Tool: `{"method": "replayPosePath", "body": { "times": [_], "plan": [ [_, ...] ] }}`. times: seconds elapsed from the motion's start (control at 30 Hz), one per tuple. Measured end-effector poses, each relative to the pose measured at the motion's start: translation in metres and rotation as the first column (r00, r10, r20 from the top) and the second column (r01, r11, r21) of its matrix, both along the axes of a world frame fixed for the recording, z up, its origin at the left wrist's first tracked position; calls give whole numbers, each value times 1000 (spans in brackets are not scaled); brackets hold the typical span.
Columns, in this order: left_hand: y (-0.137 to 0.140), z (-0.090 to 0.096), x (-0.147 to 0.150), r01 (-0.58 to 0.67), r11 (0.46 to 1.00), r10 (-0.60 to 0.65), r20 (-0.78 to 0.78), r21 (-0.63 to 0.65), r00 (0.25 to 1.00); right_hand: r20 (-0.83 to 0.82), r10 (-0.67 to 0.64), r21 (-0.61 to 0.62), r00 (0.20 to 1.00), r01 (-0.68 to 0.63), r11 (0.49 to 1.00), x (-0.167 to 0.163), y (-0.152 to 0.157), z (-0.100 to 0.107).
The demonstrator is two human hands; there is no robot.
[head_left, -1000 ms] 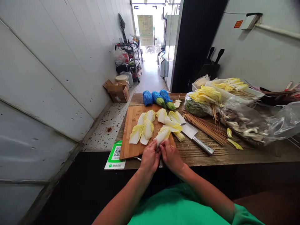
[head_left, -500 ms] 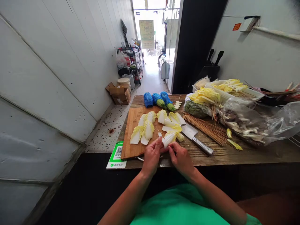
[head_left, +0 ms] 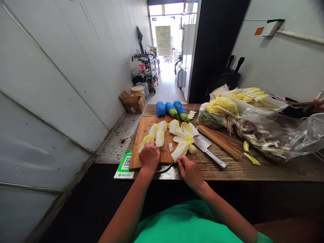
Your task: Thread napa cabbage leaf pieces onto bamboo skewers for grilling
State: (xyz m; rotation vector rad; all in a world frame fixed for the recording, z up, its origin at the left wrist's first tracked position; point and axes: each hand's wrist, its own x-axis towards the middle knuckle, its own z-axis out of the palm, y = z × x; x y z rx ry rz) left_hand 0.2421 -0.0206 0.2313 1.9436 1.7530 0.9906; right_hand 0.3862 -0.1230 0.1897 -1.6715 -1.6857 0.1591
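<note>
My left hand [head_left: 149, 156] is closed over the lower end of the napa cabbage leaves at the left of the wooden cutting board [head_left: 141, 126]. Its fingertips are hidden behind the knuckles. In a pinch, my right hand [head_left: 190, 171] holds the bottom end of a cut cabbage leaf [head_left: 180, 151] near the board's right front edge; whether a skewer is in those fingers I cannot tell. More leaf pieces [head_left: 174, 127] lie across the board, with small white scraps [head_left: 170, 146] between. A cleaver [head_left: 202, 143] rests to the right, beside a bundle of bamboo skewers [head_left: 220, 138].
Zucchinis in blue foam nets [head_left: 170, 109] lie behind the board. At the right are yellow cabbage leaves [head_left: 222, 105], a white tray [head_left: 274, 104] and a plastic bag of mushrooms [head_left: 268, 135]. A green payment card [head_left: 124, 167] sits at the front left corner.
My left hand has left the leaf it shared with my right hand and moved left onto the other leaves. The right hand's leaf is now lower, against the board. The view has shifted slightly.
</note>
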Motion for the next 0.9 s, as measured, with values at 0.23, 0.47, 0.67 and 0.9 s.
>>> {"method": "replayPosePath", "body": {
  "times": [0.23,0.47,0.67,0.9],
  "plan": [
    [-18,-1,-13,139,963,8,541,-231,841,6,74,-20,997,-74,997,-7,-9,6],
    [-26,5,-21,438,814,304,923,-381,238,84,133,-51,988,-129,990,-15,-17,7],
    [-24,3,-19,432,766,426,879,-476,212,78,187,21,979,-189,982,-13,-34,7],
    [-20,-2,-17,430,770,440,880,-472,180,93,206,-7,974,-206,979,-9,-47,1]
  ]
}}
